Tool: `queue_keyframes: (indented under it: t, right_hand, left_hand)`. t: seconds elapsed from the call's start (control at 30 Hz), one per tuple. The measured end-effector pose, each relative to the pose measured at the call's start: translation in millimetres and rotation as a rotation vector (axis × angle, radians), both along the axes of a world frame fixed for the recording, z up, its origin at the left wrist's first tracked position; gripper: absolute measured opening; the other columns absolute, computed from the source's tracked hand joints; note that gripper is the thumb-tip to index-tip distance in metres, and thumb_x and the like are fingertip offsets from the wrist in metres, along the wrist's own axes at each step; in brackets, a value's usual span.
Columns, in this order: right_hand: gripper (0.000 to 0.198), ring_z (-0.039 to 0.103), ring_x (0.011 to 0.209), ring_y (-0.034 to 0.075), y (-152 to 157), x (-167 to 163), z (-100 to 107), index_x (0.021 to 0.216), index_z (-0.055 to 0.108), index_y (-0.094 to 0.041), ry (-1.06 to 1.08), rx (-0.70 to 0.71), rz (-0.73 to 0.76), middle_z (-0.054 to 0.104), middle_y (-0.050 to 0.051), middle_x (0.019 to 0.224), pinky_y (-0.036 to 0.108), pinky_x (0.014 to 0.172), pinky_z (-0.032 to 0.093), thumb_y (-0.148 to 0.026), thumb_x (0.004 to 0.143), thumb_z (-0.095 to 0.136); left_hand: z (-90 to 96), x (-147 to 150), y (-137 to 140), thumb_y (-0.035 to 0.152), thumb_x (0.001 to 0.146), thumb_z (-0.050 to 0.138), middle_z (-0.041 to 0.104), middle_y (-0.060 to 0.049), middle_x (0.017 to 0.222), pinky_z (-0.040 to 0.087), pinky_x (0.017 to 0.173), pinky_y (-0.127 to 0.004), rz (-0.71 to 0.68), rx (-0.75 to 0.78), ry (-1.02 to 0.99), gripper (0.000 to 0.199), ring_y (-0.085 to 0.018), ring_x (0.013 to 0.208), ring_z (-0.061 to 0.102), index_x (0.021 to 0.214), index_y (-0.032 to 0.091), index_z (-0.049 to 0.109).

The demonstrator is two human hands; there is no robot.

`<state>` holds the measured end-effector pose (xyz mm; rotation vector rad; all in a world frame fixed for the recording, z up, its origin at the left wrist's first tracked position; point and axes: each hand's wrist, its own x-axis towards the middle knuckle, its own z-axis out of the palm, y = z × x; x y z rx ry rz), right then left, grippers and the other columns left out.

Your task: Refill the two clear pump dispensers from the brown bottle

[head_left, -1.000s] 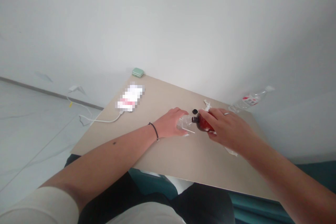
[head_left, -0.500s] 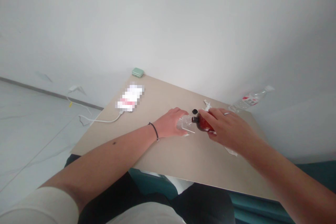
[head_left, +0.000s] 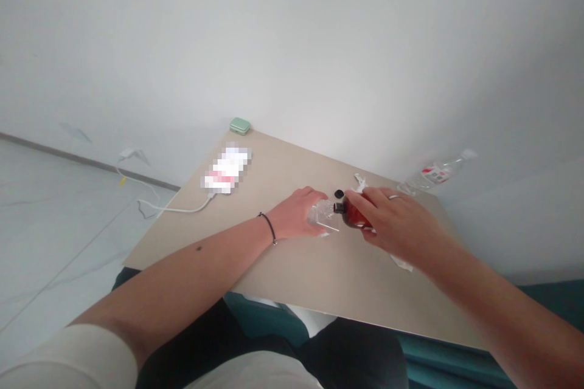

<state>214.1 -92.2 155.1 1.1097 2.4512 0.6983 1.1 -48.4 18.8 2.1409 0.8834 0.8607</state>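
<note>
The right grip [head_left: 390,216] holds a shiny, round, dark red bottle [head_left: 358,213], its neck beside the clear plastic container [head_left: 323,211] in the left grip [head_left: 295,214]. The bottle looks stiff and maybe slippery; its fat middle should hold best. A round black cap [head_left: 339,194] lies near, on the beige table [head_left: 283,276].

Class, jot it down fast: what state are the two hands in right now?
Left hand: closed around a clear container.
Right hand: closed around a tilted reddish-brown bottle.
</note>
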Motion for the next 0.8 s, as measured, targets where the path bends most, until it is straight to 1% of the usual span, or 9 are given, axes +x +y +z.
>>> queue_keyframes:
  t: [0.17, 0.43, 0.67, 0.8]
  right_hand:
    - [0.060, 0.063, 0.101, 0.031, 1.5, 1.3, -1.0, 0.139, 0.049, -0.017, 0.001, -0.002, 0.011, 0.067, 0.014, 0.114, 0.038, 0.082, 0.044, -0.025, 0.083, 0.068]
    - [0.060, 0.064, 0.100, 0.032, 1.7, 0.4, -0.5, 0.140, 0.050, -0.017, -0.013, 0.005, 0.014, 0.067, 0.014, 0.114, 0.039, 0.082, 0.045, -0.025, 0.083, 0.069]
    - [0.060, 0.064, 0.100, 0.032, 1.1, -1.6, 1.2, 0.140, 0.050, -0.017, -0.016, -0.007, 0.001, 0.067, 0.014, 0.114, 0.039, 0.083, 0.045, -0.026, 0.083, 0.069]
    - [0.058, 0.063, 0.101, 0.032, 1.1, -1.6, 1.1, 0.139, 0.050, -0.018, -0.021, -0.005, -0.007, 0.067, 0.014, 0.113, 0.039, 0.081, 0.044, -0.025, 0.083, 0.068]
  left_hand:
    - [1.0, 0.4, 0.1, 0.039, 0.072, 0.086, 0.061, -0.014, 0.128, 0.044, 0.112, -0.048, 0.002, 0.000, 0.007, 0.072, -0.033, 0.123, 0.057, 0.133, 0.015, 0.056]
    - [-0.5, 0.8, 0.9, 0.039, 0.071, 0.087, 0.063, -0.012, 0.127, 0.045, 0.111, -0.049, 0.002, -0.001, -0.010, 0.069, -0.033, 0.121, 0.058, 0.130, 0.020, 0.058]
    - [0.0, 0.8, 0.9, 0.040, 0.071, 0.087, 0.062, -0.014, 0.128, 0.044, 0.112, -0.048, 0.003, 0.001, 0.010, 0.072, -0.033, 0.123, 0.057, 0.132, 0.017, 0.057]
    - [0.6, 0.5, 0.6, 0.040, 0.072, 0.086, 0.062, -0.013, 0.128, 0.044, 0.112, -0.049, 0.004, -0.003, -0.001, 0.070, -0.033, 0.123, 0.057, 0.132, 0.019, 0.057]
